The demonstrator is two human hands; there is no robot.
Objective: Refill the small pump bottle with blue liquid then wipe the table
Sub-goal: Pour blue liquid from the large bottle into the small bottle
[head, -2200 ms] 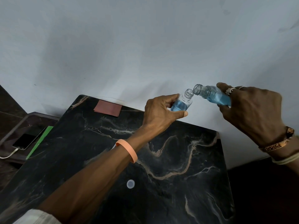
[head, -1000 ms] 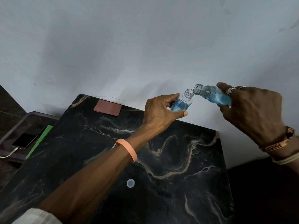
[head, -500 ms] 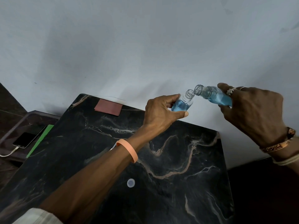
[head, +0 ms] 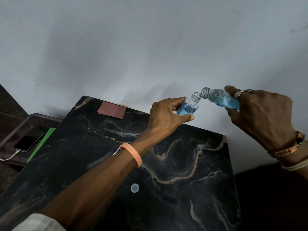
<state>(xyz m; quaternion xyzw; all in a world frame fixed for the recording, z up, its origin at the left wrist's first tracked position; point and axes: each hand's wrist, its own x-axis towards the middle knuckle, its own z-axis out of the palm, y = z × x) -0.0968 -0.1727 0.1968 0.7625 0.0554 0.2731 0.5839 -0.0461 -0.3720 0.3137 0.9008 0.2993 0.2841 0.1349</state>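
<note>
My left hand point(head: 165, 114) grips a small clear bottle point(head: 190, 106) with its cap off, tilted slightly right and partly filled with blue liquid. My right hand point(head: 261, 114) holds a larger clear bottle point(head: 221, 100) of blue liquid tipped leftward, its open mouth just above and beside the small bottle's neck. Both bottles are held in the air above the far edge of the black marble table point(head: 166, 164). A folded reddish-brown cloth point(head: 112, 109) lies at the table's far left corner. A small white round cap point(head: 135, 187) rests on the table near its middle.
A pale wall point(head: 150, 47) stands right behind the table. To the left, on a lower dark surface, lie a phone point(head: 26, 143) with a white cable and a green strip point(head: 41, 144). Dark floor lies to the right of the table.
The larger bottle's mouth has edged a little closer to the small bottle's neck. Both hands otherwise hold nearly the same position.
</note>
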